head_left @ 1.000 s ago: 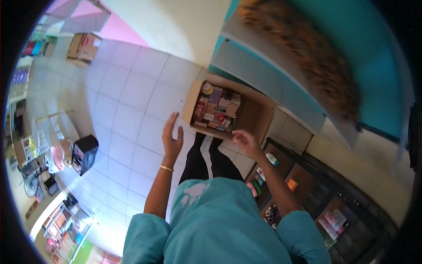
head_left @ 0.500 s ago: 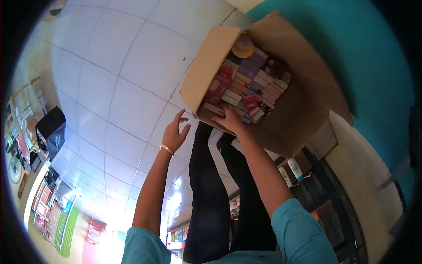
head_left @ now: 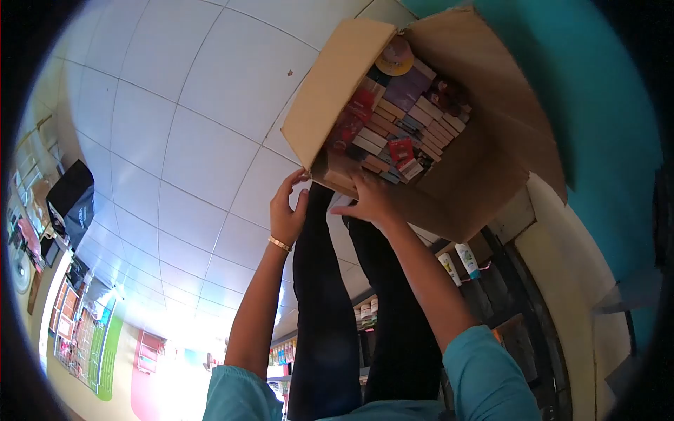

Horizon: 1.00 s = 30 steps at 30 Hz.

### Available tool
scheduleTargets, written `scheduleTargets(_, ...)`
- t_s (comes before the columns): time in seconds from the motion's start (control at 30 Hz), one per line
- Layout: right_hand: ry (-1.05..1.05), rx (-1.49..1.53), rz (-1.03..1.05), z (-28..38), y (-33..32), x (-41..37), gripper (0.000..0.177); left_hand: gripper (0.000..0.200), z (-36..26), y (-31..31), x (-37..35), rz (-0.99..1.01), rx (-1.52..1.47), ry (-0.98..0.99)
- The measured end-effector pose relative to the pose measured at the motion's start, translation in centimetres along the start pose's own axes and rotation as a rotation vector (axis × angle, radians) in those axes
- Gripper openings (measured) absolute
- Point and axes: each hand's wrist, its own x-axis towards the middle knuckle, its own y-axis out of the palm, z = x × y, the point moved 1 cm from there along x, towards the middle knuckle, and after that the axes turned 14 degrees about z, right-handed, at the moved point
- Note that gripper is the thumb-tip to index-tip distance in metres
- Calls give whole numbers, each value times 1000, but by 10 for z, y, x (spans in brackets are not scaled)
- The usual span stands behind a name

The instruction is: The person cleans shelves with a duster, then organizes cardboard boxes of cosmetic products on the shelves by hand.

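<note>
A large open cardboard box [head_left: 484, 165] holds rows of small packed cartons [head_left: 428, 133] in pink, white and purple. Red blister packs [head_left: 357, 105] lie along its left side, and a round yellow-and-pink item [head_left: 394, 57] sits at the far end. My left hand [head_left: 288, 210], with a bracelet at the wrist, has its fingertips at the box's near left corner, thumb apart. At the near rim is my right hand [head_left: 371, 202], fingers reaching over the edge and thumb spread outside. I see nothing held in either hand.
White tubes [head_left: 465, 259] stand on a dark shelf [head_left: 505, 302] to the right of my legs. A teal wall [head_left: 583, 105] rises behind the box. Pale floor tiles [head_left: 210, 140] stretch left, toward a black bag [head_left: 72, 203] and a wire rack [head_left: 84, 344].
My right hand has drawn back from above the cartons to the near rim. My left hand has come up to the box's corner. The view has shifted slightly.
</note>
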Motion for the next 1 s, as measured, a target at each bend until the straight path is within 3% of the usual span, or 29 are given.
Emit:
scheduleTargets(0.07,-18,-242,-4,-6,6,-19,58,36,-14,0,-8,3,35,35)
scheduleTargets(0.1,-52,-212,-65,-1,0,-31,53,39,-26,-2,-12,79,2,-7)
scheduleTargets(0.17,-121,-148,-187,13,-12,-58,45,42,-53,-9,-20,162,65,113)
scheduleTargets(0.23,-102,68,-143,37,-42,-89,42,57,-78,-17,-22,342,69,237)
scheduleTargets(0.33,-19,586,36,82,-103,-154,38,76,-126,-33,-37,705,-159,190)
scheduleTargets(0.47,-219,750,161,126,-177,-239,43,93,-197,-35,-76,1168,-783,160)
scheduleTargets(0.57,-365,612,229,166,-237,-302,43,105,-225,-27,-138,1299,-922,-207)
scheduleTargets(0.6,-349,576,221,177,-251,-323,42,103,-231,-19,-156,1289,-1105,-261)
scheduleTargets(0.63,-333,543,208,188,-263,-343,40,101,-196,4,-167,1315,-1365,-361)
scheduleTargets(0.67,-317,518,193,200,-274,-362,39,95,-252,-2,-181,1270,-1362,-277)
scheduleTargets(0.77,-365,205,-76,263,-321,-433,37,77,-352,-20,-213,1148,-1375,-165)
scheduleTargets(0.9,-457,217,-832,274,-379,-530,39,79,-459,-50,-245,875,-1315,142)
scheduleTargets(0.93,-472,279,-1029,274,-399,-550,40,78,-473,-55,-246,934,-1394,208)
scheduleTargets(1.0,-221,-108,-1247,263,-440,-579,55,78,-512,-63,-254,1006,-1532,330)
